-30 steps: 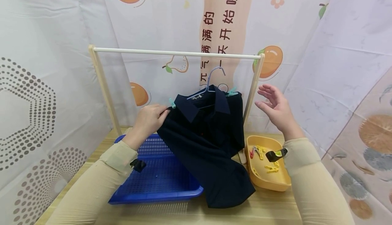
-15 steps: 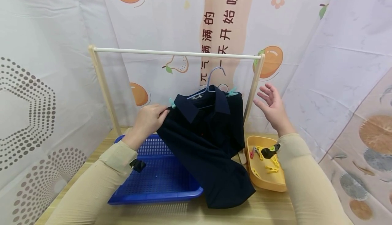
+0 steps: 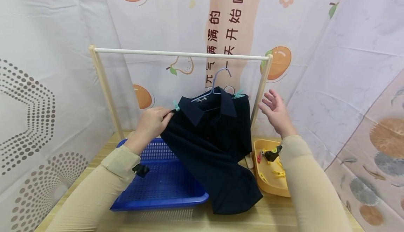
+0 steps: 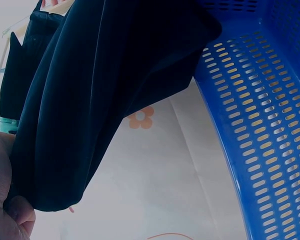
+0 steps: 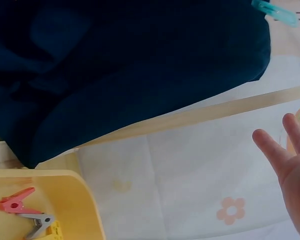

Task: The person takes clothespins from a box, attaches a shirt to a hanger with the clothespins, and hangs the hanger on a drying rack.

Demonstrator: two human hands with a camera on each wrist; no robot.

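Observation:
A dark navy collared shirt (image 3: 217,148) is on a light blue hanger (image 3: 214,81) in the middle of the head view. My left hand (image 3: 154,121) pinches the shirt's left shoulder, right beside a teal clothespin (image 3: 176,106). Another teal clothespin (image 3: 238,94) clips the right shoulder. The left wrist view shows the thumb and fingers at the fabric (image 4: 80,110). My right hand (image 3: 275,111) is raised to the right of the shirt, apart from it, fingers spread and holding nothing. In the right wrist view its fingers (image 5: 272,150) show beside the rack's post.
Behind the shirt stands a rack with a white rod (image 3: 183,54) and wooden posts. A blue perforated basket (image 3: 157,202) sits at left, partly under the shirt. At right, a yellow tray (image 3: 271,190) holds several clothespins, red, grey and yellow. Printed curtains surround the wooden table (image 3: 176,221).
My right hand has moved left, closer to the rack's right post and the shirt, its forearm now covering part of the yellow tray. My left hand keeps its pinch on the shirt shoulder.

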